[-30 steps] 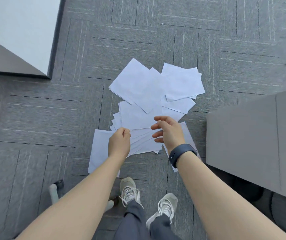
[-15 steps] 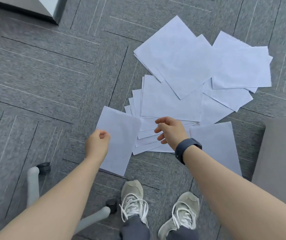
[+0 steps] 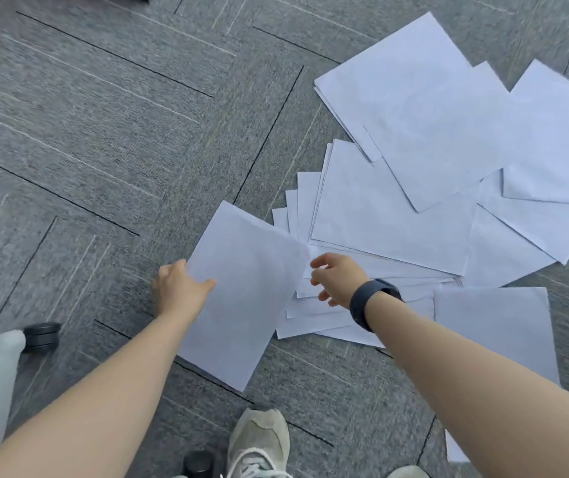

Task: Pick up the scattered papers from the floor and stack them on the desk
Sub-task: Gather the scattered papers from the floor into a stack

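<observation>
Head view: the left hand (image 3: pixel 178 288) pinches one sheet (image 3: pixel 245 288) by its edge; the right hand (image 3: pixel 336 279) hovers half-curled, empty, over the papers (image 3: pixel 397 208) fanned on the floor (image 3: pixel 103 132). That thin pinch could slip, and overlapping sheets may drag along.

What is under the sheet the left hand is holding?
Grey carpet shows around the held sheet; its right edge overlaps the fanned papers. Whatever lies directly beneath it is hidden. The left hand grips its left edge.
</observation>
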`<state>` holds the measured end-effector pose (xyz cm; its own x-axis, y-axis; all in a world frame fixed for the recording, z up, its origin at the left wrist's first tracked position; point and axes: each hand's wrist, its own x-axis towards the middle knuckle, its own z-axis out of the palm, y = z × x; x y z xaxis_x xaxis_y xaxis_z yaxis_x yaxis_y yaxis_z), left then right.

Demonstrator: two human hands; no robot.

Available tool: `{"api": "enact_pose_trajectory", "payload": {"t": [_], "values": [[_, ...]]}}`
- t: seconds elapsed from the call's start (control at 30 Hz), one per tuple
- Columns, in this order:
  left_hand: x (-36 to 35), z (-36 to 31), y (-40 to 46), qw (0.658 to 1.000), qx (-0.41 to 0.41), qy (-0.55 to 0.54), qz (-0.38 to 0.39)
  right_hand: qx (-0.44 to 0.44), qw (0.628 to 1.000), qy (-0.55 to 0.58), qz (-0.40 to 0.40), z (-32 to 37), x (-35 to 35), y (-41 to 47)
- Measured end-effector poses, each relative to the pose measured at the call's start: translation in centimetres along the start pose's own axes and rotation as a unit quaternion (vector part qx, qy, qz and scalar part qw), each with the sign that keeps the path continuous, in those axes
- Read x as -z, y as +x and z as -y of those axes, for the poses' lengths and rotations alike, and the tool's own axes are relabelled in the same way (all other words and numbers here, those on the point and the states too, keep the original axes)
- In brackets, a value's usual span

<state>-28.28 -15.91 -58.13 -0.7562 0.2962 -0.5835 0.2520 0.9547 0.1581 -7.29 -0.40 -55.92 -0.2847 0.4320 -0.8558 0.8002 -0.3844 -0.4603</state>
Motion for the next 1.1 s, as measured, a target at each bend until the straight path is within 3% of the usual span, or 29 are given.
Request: {"api": "enact_pose_trajectory", "payload": {"t": [0.17, 0.4, 0.67, 0.87, 1.1], "values": [[-0.9, -0.3, 2.6, 0.999, 0.017, 0.005, -0.034, 0.078, 0.982, -0.159, -0.065, 0.9, 1.8, 3.3], [-1.3, -0.3, 3.9, 0.998, -0.015, 0.014, -0.06, 0.113, 0.956, -0.25, -0.107, 1.3, 3.5, 5.8], [-1.1, -0.3, 4.7, 0.998, -0.034, 0.058, -0.019, 0.176, 0.825, -0.506, -0.179, 0.6, 3.1, 6.1], [-0.9, 0.1, 4.7, 0.991, -0.018, -0.132, -0.012, 0.137, 0.797, -0.553, -0.202, 0.3, 1.5, 6.4], [-0.4, 2.1, 5.4, 0.93, 0.034, -0.364, 0.041, 0.151, 0.758, -0.583, -0.251, -0.3, 1.1, 7.5]]}}
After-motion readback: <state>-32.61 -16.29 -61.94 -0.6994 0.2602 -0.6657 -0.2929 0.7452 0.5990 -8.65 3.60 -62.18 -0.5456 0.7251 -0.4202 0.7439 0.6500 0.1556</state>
